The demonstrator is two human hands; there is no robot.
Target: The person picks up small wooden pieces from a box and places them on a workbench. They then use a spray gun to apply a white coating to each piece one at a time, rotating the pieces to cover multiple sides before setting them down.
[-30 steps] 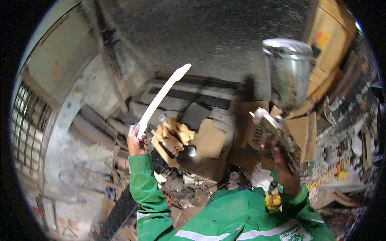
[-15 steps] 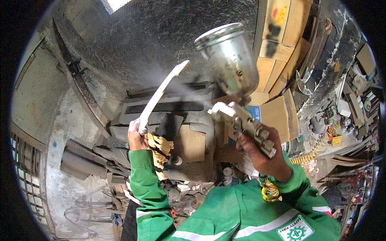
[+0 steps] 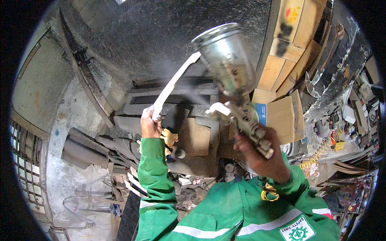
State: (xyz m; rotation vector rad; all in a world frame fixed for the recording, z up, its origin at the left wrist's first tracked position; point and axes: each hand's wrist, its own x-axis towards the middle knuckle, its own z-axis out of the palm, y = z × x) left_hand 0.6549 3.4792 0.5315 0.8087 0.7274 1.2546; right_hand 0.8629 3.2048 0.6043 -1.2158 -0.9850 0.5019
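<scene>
My left hand [image 3: 149, 123] grips the lower end of a long, curved white strip [image 3: 173, 85] that rises up and to the right. My right hand [image 3: 262, 154] holds a spray gun [image 3: 241, 120] by its grip. The gun's big silver metal cup [image 3: 226, 58] sits on top, close to the camera, and its nozzle faces left toward the strip. A faint haze of spray hangs between nozzle and strip. Both arms wear green sleeves with pale reflective bands.
Dark metal slats and a grimy stand [image 3: 173, 104] lie behind the strip. Cardboard boxes [image 3: 281, 116] stack at the right, with wooden panels [image 3: 287, 36] above. A coiled yellow hose [image 3: 321, 154] and cluttered tools sit far right. A barred window [image 3: 22, 160] is at the left.
The spray gun has swung left and closer to the white strip, its cup now filling the upper middle of the view. My left hand keeps holding the strip up.
</scene>
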